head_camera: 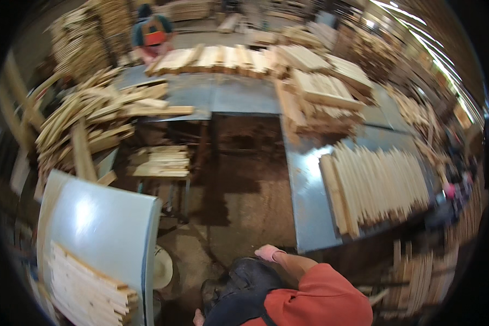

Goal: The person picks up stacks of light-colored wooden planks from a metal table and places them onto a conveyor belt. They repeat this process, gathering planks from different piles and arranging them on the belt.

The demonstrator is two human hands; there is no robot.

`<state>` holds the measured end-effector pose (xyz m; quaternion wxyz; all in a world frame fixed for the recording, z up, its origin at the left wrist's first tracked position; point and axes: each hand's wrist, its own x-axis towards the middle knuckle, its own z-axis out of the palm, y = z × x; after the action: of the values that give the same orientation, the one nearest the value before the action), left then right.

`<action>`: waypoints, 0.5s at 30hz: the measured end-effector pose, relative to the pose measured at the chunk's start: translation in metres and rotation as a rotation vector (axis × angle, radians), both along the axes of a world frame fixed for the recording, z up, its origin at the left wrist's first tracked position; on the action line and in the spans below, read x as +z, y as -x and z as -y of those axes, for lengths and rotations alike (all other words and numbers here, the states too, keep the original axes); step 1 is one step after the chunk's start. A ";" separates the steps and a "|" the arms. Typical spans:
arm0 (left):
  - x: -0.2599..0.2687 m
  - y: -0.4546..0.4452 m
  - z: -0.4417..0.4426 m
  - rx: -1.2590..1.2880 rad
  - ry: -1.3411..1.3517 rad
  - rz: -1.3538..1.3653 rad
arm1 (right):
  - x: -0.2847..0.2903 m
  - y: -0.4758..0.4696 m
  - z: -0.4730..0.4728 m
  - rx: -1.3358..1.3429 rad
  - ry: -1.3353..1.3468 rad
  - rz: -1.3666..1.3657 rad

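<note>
My right hand (pixel 269 252), in a pink glove, is just past my dark trouser leg, near the close corner of a metal-topped table (pixel 309 212). No object shows in it, but its fingers are too blurred to read. Of my left hand (pixel 198 317) only a small part shows at the bottom edge; its fingers are hidden. On the table to my right lies a row of narrow wooden boards (pixel 383 183). To my left, another stack of light wooden boards (pixel 89 285) rests on a sheet-metal-topped table (pixel 105 212).
A small stand (pixel 160 163) carries short boards. Behind it is a heap of loose wood strips (pixel 77 118). A far metal table (pixel 244 95) holds a row of boards (pixel 216 59), with another person (pixel 152 34) beside it. More planks (pixel 326 91) are stacked at right. A pale round object (pixel 163 267) is low beside the left table.
</note>
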<state>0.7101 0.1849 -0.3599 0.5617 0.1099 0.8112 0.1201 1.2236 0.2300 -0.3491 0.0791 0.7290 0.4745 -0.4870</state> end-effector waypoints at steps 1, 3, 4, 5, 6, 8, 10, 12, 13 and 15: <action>-0.002 0.002 -0.017 -0.053 0.010 -0.006 | 0.001 -0.002 0.008 -0.205 0.017 -0.018; -0.007 0.008 -0.050 -0.156 0.036 -0.019 | 0.009 0.000 0.024 -0.232 -0.071 0.014; -0.012 0.009 -0.067 -0.198 0.045 -0.020 | 0.016 0.002 0.034 -0.371 -0.052 -0.017; -0.018 0.008 -0.085 -0.222 0.053 -0.029 | 0.023 0.005 0.042 -0.475 -0.055 -0.013; -0.023 0.007 -0.102 -0.238 0.060 -0.033 | 0.030 0.008 0.052 -0.534 -0.045 -0.024; -0.031 0.003 -0.136 -0.235 0.064 -0.042 | 0.038 0.017 0.070 -0.615 -0.025 -0.033; -0.034 -0.007 -0.162 -0.149 0.036 0.087 | 0.037 0.024 0.088 -0.712 0.065 -0.052; -0.030 -0.023 -0.193 -0.254 0.064 0.062 | 0.027 0.033 0.107 -0.692 0.040 -0.053; -0.026 -0.034 -0.212 -0.304 0.069 0.053 | 0.021 0.037 0.116 -0.692 0.018 -0.052; -0.015 -0.058 -0.234 -0.432 0.040 0.087 | 0.009 0.045 0.128 -0.634 0.021 0.013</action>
<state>0.7681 0.4192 -0.3744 0.6110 0.2646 0.7459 -0.0143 1.1791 0.1019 -0.3404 -0.0660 0.8428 0.2183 -0.4876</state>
